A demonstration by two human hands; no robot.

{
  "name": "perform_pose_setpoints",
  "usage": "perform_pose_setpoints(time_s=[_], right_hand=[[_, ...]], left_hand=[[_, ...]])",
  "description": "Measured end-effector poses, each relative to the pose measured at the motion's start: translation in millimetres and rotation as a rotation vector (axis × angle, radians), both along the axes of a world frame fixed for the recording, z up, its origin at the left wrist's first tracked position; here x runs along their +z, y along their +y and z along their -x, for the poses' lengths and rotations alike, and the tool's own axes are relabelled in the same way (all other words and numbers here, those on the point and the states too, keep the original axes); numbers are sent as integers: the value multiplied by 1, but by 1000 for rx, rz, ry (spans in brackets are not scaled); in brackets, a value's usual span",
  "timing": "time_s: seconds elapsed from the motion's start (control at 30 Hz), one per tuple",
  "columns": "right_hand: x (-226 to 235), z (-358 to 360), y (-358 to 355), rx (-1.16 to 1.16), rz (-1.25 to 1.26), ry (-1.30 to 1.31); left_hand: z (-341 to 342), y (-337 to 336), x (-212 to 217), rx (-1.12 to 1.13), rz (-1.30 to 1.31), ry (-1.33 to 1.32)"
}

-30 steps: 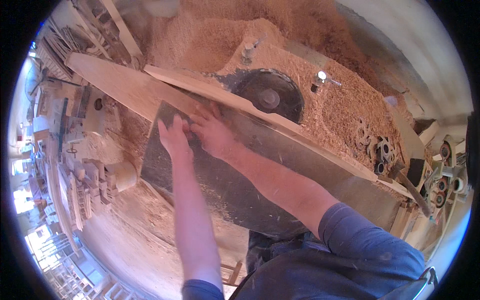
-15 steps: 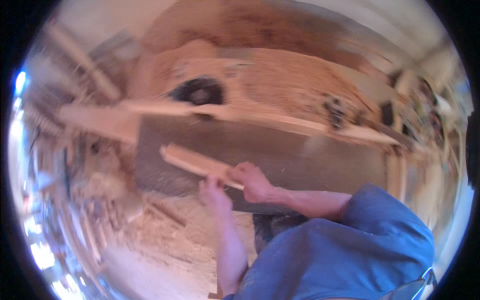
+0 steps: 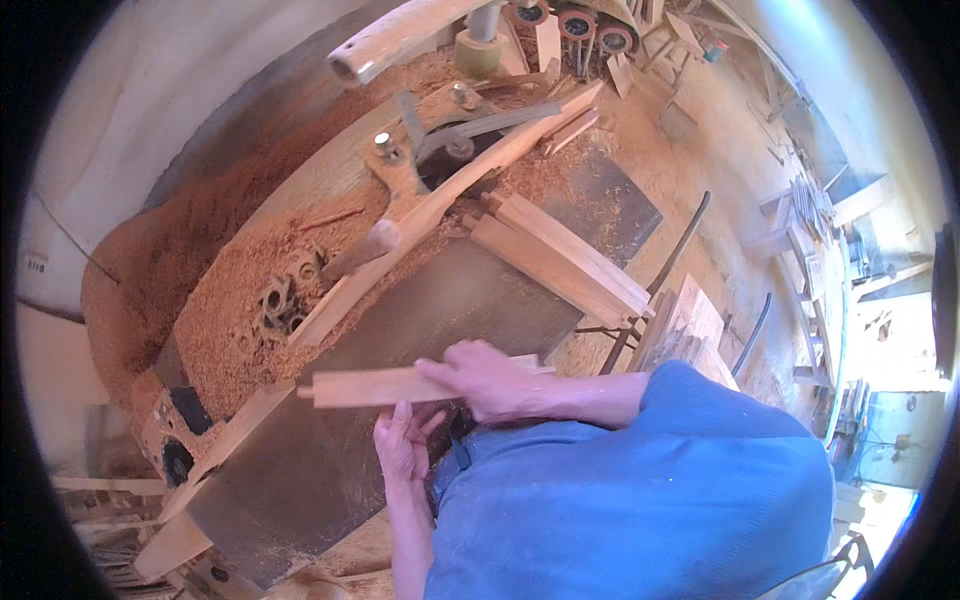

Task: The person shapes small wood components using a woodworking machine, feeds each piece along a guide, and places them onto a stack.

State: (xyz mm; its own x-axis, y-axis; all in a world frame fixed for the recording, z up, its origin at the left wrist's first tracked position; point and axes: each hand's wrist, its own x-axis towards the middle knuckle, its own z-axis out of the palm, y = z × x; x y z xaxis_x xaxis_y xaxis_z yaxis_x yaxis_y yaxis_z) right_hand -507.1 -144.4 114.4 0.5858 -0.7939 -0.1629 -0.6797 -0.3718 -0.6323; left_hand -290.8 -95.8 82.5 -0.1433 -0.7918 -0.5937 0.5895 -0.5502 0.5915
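A pale wooden piece (image 3: 360, 388) with tenon-like narrowed ends lies crosswise in front of my body, over the dark machine table (image 3: 290, 480). My right hand (image 3: 485, 378) is closed over it from above, right of its middle. Below its near edge is my left hand (image 3: 403, 447), palm up, thumb and fingers apart; whether the fingertips touch the wood I cannot tell. Farther right on the table rests a small stack of similar wooden pieces (image 3: 560, 258), lying side by side.
A long wooden fence (image 3: 440, 205) runs along the table's far side, beside a cutter opening with metal clamps (image 3: 385, 147). Heaped sawdust (image 3: 240, 290) lies behind it. A pipe (image 3: 410, 38) hangs above. More boards (image 3: 690, 325) stand right, near curved dark rods (image 3: 690, 235).
My view has swung to the right, bringing the stacked pieces into sight. The held piece now lies level across my front, my right hand over it; my left hand's fingers have spread.
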Motion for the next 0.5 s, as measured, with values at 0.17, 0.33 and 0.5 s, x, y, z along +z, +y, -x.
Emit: perform_pose_setpoints(time_s=[0.17,0.33,0.5], right_hand=[[-10,115,16,-353,114,57],[-25,187,18,-602,324,190],[-44,202,-20,-710,243,467]], left_hand=[[29,-24,1,-67,13,-70],[25,-21,-14,-36,-48,-236],[22,5,-17,87,-96,-301]])
